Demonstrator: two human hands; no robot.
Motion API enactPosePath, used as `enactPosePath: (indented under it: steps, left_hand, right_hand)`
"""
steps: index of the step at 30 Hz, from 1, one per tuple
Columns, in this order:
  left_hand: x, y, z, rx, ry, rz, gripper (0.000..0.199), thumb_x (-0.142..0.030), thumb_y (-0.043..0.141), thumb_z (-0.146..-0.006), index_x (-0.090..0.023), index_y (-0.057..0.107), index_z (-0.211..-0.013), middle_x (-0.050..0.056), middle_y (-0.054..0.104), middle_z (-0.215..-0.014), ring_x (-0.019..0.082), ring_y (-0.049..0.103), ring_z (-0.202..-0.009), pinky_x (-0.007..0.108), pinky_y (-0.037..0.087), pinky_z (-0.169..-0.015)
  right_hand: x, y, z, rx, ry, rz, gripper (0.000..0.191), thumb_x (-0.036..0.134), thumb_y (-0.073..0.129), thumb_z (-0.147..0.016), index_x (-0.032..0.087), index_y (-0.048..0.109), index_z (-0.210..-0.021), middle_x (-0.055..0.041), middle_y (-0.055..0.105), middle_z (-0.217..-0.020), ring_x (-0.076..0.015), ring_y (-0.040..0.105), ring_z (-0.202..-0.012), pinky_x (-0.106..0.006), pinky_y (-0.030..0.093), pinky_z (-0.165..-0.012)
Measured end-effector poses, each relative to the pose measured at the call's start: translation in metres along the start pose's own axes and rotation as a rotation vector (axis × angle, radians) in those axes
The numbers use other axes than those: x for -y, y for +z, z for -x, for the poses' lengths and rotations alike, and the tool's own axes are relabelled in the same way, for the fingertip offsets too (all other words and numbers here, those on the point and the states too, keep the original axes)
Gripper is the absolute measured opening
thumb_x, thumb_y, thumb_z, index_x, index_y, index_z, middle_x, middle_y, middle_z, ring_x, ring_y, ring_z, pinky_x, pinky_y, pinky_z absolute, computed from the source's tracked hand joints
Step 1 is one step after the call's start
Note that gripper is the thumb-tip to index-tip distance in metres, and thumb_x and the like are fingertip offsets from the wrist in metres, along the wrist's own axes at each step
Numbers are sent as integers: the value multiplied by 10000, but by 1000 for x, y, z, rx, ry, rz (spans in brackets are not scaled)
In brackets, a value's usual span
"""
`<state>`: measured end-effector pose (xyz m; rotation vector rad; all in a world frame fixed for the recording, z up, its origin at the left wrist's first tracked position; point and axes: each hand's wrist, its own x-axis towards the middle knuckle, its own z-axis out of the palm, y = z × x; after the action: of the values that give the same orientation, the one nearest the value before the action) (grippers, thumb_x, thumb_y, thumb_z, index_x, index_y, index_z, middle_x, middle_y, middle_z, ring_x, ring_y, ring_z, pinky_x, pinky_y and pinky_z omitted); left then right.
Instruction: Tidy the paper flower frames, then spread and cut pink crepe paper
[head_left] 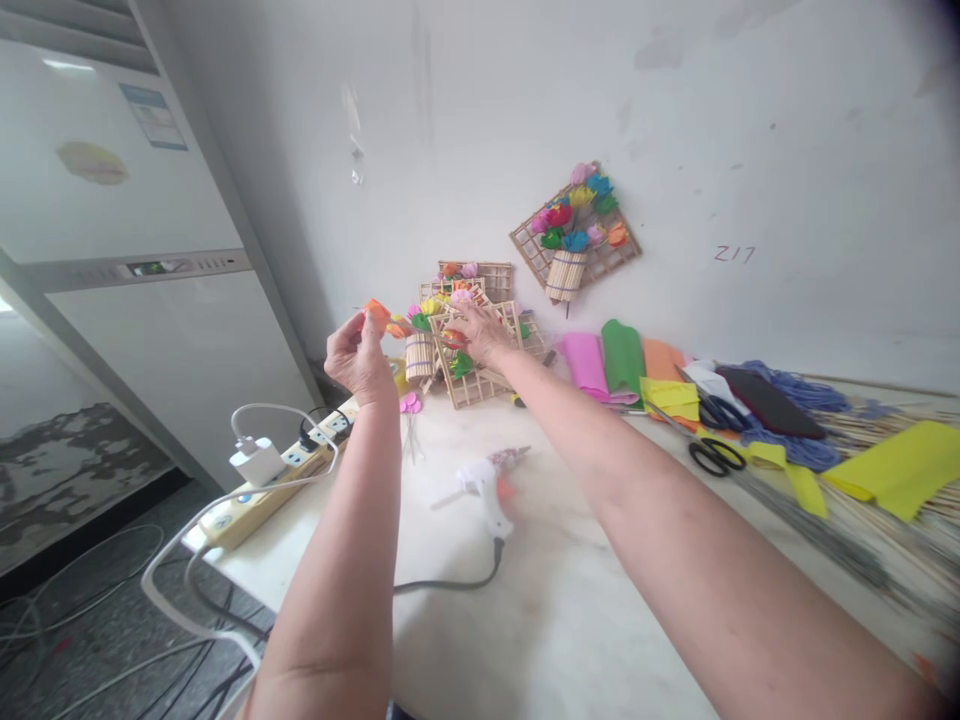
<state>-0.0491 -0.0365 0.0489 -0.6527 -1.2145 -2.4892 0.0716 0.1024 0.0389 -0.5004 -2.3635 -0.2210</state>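
Observation:
My left hand (358,355) is raised at the left of the table, its thumb and fingers pinched on an orange paper flower (376,312). My right hand (480,332) reaches over a pile of bamboo lattice panels (480,388) decorated with paper flowers. Its fingers are stretched out and partly spread above a red flower (454,339); whether the fingertips touch it I cannot tell. Beside the pile stands a small bundled-stick basket (419,355) with bright flowers. A white glue gun (491,497) lies on the table between my forearms.
A flowered lattice (525,240) leans on the wall. Crepe paper rolls (621,355), black scissors (716,455), yellow paper (900,465), wires and sticks cover the right side. A power strip (240,515) with a white charger (257,462) sits at the left table edge, cables hanging down.

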Motion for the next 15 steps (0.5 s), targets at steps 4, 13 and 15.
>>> enactPosePath:
  steps: [4,13,15]
  left_hand:
    - [4,-1,-2,-13,-7,4,259,-386,680,-709,-163,663,-841,8,623,-739,116,618,-708,295,564,-698]
    - [2,-1,0,-8,-28,-9,271,-402,677,-704,-162,665,-828,10,625,-728,120,621,-708,291,561,-687]
    - [2,-1,2,11,-31,-12,264,-398,675,-710,-166,666,-834,13,630,-730,122,619,-707,293,555,-686]
  right_hand:
    - [-3,-3,1,86,-65,18,319,116,518,-820,243,699,-1050,-54,457,-1430,-235,395,-1298,-478,261,-1078]
    - [-6,-14,-8,304,-95,124,573,118,529,-721,290,587,-1265,20,348,-1506,-249,236,-1404,-474,76,-1158]
    - [-8,-16,-7,272,-83,126,654,118,527,-707,283,512,-1340,24,323,-1519,-248,205,-1417,-469,42,-1164]
